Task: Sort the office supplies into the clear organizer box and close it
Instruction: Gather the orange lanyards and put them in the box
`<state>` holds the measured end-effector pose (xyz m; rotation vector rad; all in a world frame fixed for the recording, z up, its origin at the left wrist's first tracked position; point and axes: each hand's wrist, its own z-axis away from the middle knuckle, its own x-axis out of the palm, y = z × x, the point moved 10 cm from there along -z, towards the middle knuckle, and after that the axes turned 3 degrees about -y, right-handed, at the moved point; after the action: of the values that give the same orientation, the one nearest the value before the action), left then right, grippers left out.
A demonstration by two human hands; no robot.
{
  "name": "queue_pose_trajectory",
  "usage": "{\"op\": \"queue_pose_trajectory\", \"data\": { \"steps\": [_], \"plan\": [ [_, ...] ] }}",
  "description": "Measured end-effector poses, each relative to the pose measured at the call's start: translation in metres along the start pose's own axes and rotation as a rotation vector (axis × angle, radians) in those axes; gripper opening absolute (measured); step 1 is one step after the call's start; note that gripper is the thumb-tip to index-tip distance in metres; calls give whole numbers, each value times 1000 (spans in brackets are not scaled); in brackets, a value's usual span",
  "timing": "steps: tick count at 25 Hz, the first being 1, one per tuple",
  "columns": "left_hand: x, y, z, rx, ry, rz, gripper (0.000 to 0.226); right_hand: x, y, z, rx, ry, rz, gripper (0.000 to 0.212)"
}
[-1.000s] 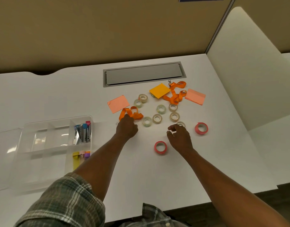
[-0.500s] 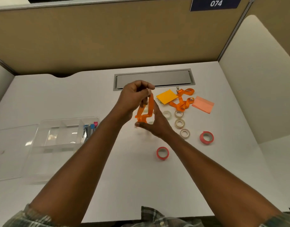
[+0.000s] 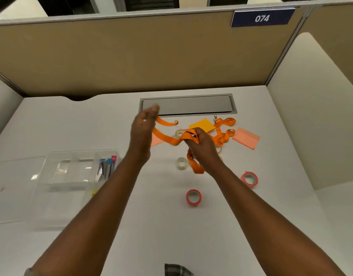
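Observation:
Both hands hold an orange lanyard (image 3: 167, 138) above the desk. My right hand (image 3: 201, 148) is closed on a bunched part of it, with a loop hanging below. My left hand (image 3: 142, 132), blurred, holds the strap's other end stretched out to the left. A second orange lanyard (image 3: 224, 134) lies on the desk behind. The clear organizer box (image 3: 72, 176) sits at the left with its lid (image 3: 14, 188) open flat beside it; staple removers (image 3: 105, 166) stand in one compartment. Two red tape rolls (image 3: 193, 197) (image 3: 249, 179) and a clear tape roll (image 3: 181, 162) lie nearby.
An orange sticky pad (image 3: 202, 124) and a pink sticky pad (image 3: 246, 138) lie at the back right. A grey cable hatch (image 3: 188, 105) is set into the white desk (image 3: 171, 236). Tan partition walls enclose the desk at the back and right.
The hands have pulled apart, and the lanyard that was held upright between them now stretches sideways. My right hand has closed around a bunch of it. The view has tilted up.

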<state>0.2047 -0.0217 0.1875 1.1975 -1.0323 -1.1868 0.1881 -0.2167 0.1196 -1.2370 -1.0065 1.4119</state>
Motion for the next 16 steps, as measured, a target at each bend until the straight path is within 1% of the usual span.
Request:
{"op": "queue_pose_trajectory", "data": {
  "steps": [1,3,4,5,6,7,8,9,10,11,13,14,15,16],
  "plan": [
    [18,-18,6,-24,-116,-92,66,5,-11,-1,-3,-37,-58,3],
    [59,-53,22,-84,-399,-136,85,18,-21,-5,90,-123,-158,11],
    [76,-66,31,-109,-501,-117,90,24,-21,-8,162,-164,-180,17],
    [88,-76,36,-134,-547,-91,87,26,-17,-10,232,-211,-177,23],
    [91,-85,37,-168,-533,-63,78,27,-13,-13,282,-272,-160,30],
    [88,-95,35,-213,-479,-43,64,27,-8,-16,308,-336,-133,33],
    [82,-103,32,-268,-412,-34,47,21,-3,-21,308,-378,-98,33],
    [75,-111,31,-326,-347,-42,32,11,3,-29,285,-379,-55,32],
    [68,-117,31,-374,-298,-53,22,-5,9,-40,247,-321,10,30],
    [62,-121,31,-404,-265,-57,15,-26,17,-52,204,-212,122,30],
    [53,-121,33,-425,-231,-54,11,-70,37,-74,125,18,489,28],
    [49,-120,34,-426,-224,-58,11,-84,49,-81,130,69,649,32],
    [46,-119,36,-428,-219,-70,11,-92,67,-86,176,52,777,45],
    [43,-118,38,-428,-215,-85,11,-95,86,-91,233,-12,886,58]
  ]
}}
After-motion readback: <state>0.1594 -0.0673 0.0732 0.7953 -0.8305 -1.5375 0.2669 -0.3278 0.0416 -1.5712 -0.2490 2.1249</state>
